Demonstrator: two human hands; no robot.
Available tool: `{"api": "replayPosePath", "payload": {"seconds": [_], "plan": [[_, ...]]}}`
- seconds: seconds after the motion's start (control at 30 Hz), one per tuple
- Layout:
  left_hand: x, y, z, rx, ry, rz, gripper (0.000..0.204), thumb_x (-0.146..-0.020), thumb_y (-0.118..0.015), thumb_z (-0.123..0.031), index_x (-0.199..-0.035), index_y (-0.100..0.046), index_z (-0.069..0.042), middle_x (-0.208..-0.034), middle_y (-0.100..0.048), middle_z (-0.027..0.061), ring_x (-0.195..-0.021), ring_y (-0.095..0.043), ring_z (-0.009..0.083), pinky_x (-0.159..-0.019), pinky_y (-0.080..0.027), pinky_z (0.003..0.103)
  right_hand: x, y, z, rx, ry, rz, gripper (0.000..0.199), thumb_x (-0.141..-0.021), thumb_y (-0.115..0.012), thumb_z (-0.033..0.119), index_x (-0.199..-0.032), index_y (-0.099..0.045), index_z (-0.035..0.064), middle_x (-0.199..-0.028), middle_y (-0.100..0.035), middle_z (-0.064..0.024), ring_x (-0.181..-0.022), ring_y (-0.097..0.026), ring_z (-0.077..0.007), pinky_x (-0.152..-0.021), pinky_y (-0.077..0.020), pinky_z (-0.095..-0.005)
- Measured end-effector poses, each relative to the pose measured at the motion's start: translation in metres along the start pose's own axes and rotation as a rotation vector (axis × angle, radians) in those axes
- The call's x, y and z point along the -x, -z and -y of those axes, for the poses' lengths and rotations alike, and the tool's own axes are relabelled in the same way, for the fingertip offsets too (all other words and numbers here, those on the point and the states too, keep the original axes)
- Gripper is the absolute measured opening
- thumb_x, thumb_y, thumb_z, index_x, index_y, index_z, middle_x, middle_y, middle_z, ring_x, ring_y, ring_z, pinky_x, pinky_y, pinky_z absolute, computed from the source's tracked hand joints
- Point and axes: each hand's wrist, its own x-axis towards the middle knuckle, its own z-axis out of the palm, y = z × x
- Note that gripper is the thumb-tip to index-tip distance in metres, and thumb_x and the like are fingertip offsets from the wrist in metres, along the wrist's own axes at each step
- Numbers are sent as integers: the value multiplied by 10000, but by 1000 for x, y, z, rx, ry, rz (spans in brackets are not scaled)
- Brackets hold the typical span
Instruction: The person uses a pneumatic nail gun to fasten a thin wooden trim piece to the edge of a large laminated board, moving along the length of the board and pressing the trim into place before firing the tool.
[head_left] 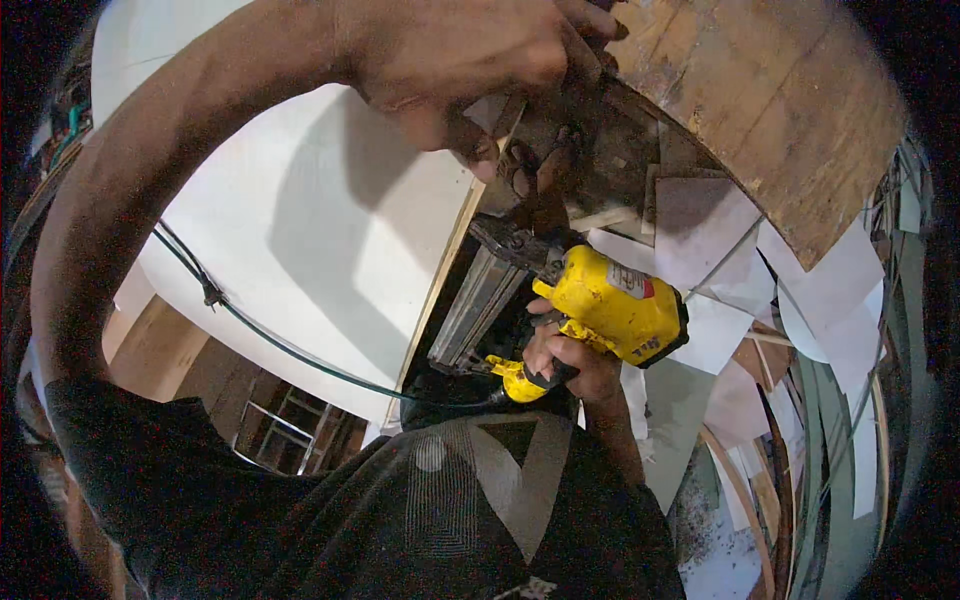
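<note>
My right hand (568,362) grips the handle of a yellow nail gun (610,305), whose grey magazine (480,305) slants down to the left. Its nose points up at the joint under a worn, curved wooden board (770,110). My left arm arches over the top of the view, and my left hand (470,60) presses on the wooden piece beside the edge of a large white panel (300,230). A thin green air hose (280,345) runs from the gun's base across the panel.
White offcuts (720,260) and wood scraps lie scattered on the floor at the right. A brown board (160,350) and a metal frame (285,425) show at the lower left. My dark shirt (450,510) fills the bottom.
</note>
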Motion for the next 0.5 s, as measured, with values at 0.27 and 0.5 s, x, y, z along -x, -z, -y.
{"api": "replayPosePath", "payload": {"seconds": [0.27,0.5], "plan": [[0,-23,5,-19,-2,-158,299,-681,-725,-361,-685,-666,-68,-948,-617,125,-1183,-431,315,-1118,-117,531,-2,9,-6,142,117,81,371,-815,-516,95,-1128,-435,-89,-628,-543,-72,-544,-516,-175,-611,-459,-341],[3,-9,-2,92,-7,-156,353,-681,-717,-418,-740,-686,-71,-1013,-628,131,-1177,-442,302,-1105,-153,514,10,-2,-1,-102,55,50,308,-789,-572,66,-1051,-472,-62,-611,-553,-74,-527,-529,-174,-587,-453,-324]]}}
